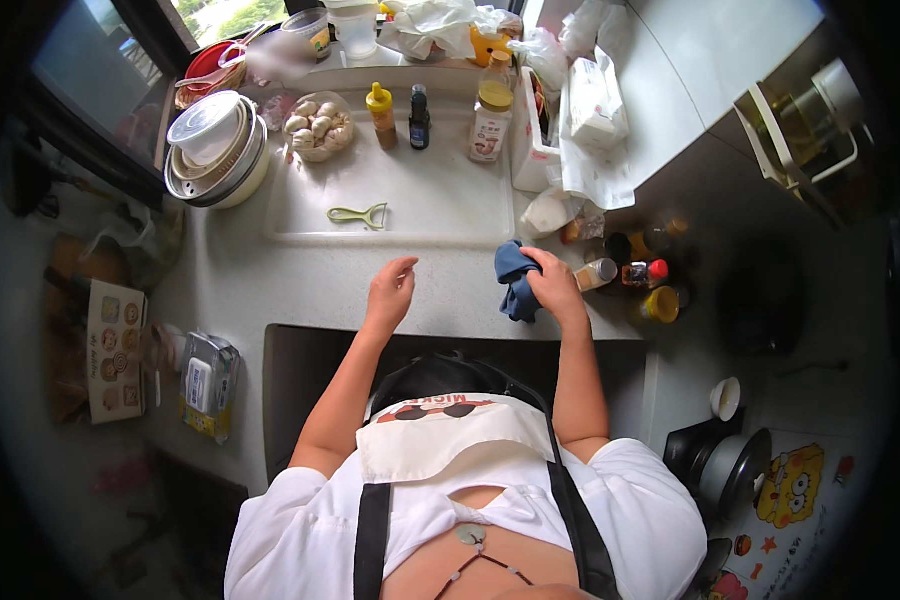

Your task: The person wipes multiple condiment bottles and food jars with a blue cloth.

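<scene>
My right hand grips a crumpled dark blue cloth over the right part of the grey counter. Some of the cloth hangs down below the fingers. To the left, my left hand is held over the counter with nothing in it, its fingers loosely stretched and turned inward. Beyond it, a green peeler lies on the pale raised-edge board. Right beside my right hand stands a small jar with a pale lid.
Stacked bowls and strainers stand at the far left, next to a bowl of garlic-like bulbs. A yellow-capped bottle, a dark bottle and a large jar line the back. Several seasoning jars crowd the right; wipes packs lie left.
</scene>
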`<act>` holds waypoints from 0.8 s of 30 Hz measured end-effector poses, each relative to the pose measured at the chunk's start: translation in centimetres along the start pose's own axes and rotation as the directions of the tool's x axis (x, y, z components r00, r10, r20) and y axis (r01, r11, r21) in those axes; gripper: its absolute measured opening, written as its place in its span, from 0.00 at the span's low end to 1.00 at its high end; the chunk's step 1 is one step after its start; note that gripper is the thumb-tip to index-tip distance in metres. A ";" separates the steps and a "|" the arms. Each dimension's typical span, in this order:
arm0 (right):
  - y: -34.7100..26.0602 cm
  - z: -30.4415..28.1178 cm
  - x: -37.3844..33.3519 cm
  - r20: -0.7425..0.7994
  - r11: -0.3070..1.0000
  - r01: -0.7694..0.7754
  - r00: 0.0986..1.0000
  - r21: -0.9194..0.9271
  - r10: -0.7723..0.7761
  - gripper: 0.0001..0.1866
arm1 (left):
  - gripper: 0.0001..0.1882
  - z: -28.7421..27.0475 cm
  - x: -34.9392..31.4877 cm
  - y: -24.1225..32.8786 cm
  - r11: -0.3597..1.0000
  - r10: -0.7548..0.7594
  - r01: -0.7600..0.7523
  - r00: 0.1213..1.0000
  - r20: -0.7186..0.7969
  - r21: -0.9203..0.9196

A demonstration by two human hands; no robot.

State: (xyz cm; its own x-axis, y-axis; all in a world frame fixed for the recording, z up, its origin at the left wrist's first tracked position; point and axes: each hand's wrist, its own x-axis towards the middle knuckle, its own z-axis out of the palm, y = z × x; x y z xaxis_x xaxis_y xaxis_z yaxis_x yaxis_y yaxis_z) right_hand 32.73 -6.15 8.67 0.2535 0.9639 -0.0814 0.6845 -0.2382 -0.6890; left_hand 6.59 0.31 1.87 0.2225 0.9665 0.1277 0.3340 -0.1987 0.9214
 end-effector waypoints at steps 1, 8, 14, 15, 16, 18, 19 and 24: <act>-0.3 0.7 0.5 0.005 0.998 -0.020 1.000 -0.065 0.021 0.21 | 0.10 -0.9 0.3 -0.7 1.000 -0.008 0.008 1.000 -0.016 0.008; -4.5 1.8 5.2 -0.091 0.962 -0.096 0.993 -0.255 0.075 0.17 | 0.12 -5.9 3.4 -1.6 0.992 0.076 -0.076 0.997 0.002 0.100; -5.9 2.1 14.8 -0.287 0.988 0.118 0.947 -0.101 -0.142 0.15 | 0.12 -6.4 6.6 1.2 0.972 0.178 -0.169 0.983 -0.039 0.161; -6.1 1.7 16.5 -0.275 0.986 0.124 0.950 -0.112 -0.150 0.15 | 0.12 -6.1 6.8 1.4 0.975 0.168 -0.159 0.984 -0.051 0.153; -6.4 1.3 18.1 -0.368 0.975 0.126 0.911 -0.181 -0.186 0.19 | 0.12 -5.8 7.1 1.6 0.974 0.191 -0.182 0.980 -0.061 0.134; -6.0 2.0 21.1 -0.495 0.939 0.127 0.823 -0.320 -0.280 0.28 | 0.13 -5.7 6.8 1.4 0.972 0.214 -0.208 0.976 -0.049 0.110; -5.2 2.0 22.7 -0.535 0.907 0.123 0.773 -0.402 -0.342 0.32 | 0.13 -5.7 6.5 1.4 0.972 0.208 -0.199 0.976 -0.063 0.127; -5.6 2.5 27.2 -0.464 0.939 0.038 0.862 -0.343 -0.204 0.44 | 0.12 -5.6 4.6 0.8 0.983 0.085 -0.071 0.994 -0.075 0.171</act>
State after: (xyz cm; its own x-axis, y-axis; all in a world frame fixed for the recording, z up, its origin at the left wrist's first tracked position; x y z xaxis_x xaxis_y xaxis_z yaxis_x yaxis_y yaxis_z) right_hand 34.11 21.73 8.54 0.3960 0.8244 0.4045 0.8863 -0.2280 -0.4031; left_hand 2.74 5.53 5.30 0.1808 0.9557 0.2323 0.4690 -0.2914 0.8338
